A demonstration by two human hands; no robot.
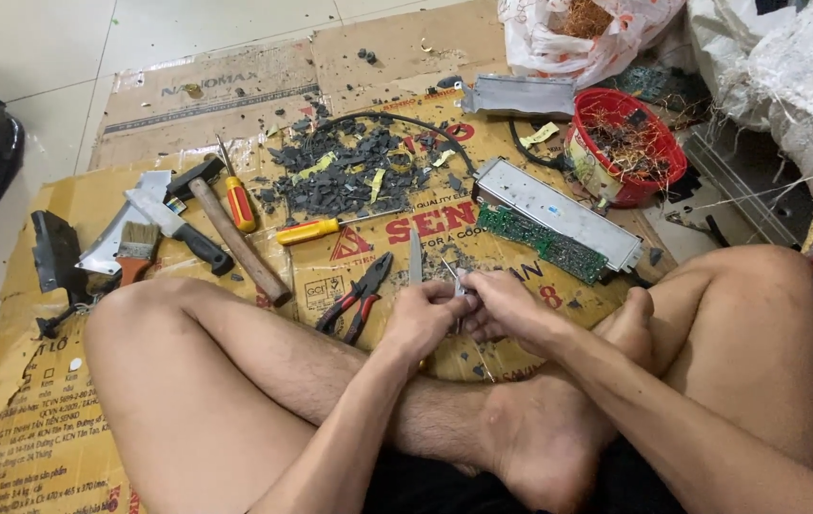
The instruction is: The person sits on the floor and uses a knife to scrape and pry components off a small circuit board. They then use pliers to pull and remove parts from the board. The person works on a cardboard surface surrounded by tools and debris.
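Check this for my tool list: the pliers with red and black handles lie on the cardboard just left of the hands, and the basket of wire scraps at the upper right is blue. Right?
Not quite. The basket of wire scraps is red, not blue, as the head view shows. The rest holds: the pliers with red and black handles lie on the cardboard, just left of the left hand and right hand.

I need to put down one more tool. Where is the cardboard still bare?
Bare: cardboard left of the left knee, below the paintbrush. Crowded: black plastic shards, wooden-handled hammer, red-handled pliers, and the green circuit board.
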